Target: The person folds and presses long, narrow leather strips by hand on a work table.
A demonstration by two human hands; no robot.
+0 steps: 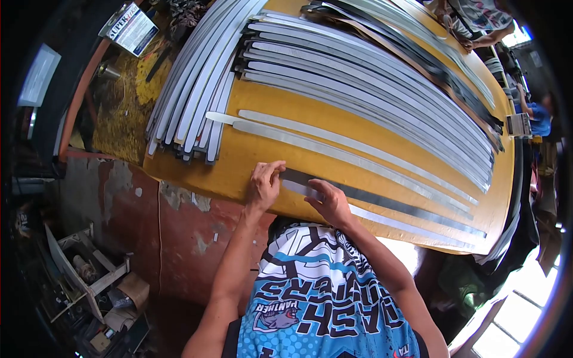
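In front of me at the table's near edge, a black strip (382,200) and a pale grey-white strip (388,219) run side by side, partly overlapping at their left end. My left hand (265,186) is at that left end, its fingers bent and closed on the tip of the black strip. A short way to the right, my right hand (332,204) curls over the pale strip, thumb and fingers on either side of it. The palm hides part of both strips. Beyond them lie two silvery strips (358,158), long and flat.
The yellow-topped table (197,179) carries a big stack of grey-white strips (358,83), another bundle (200,77) at left, and dark strips (418,59) farther back. A labelled container (132,30) stands far left. Another person's hand (468,43) shows across the table. A wooden crate (89,268) sits lower left.
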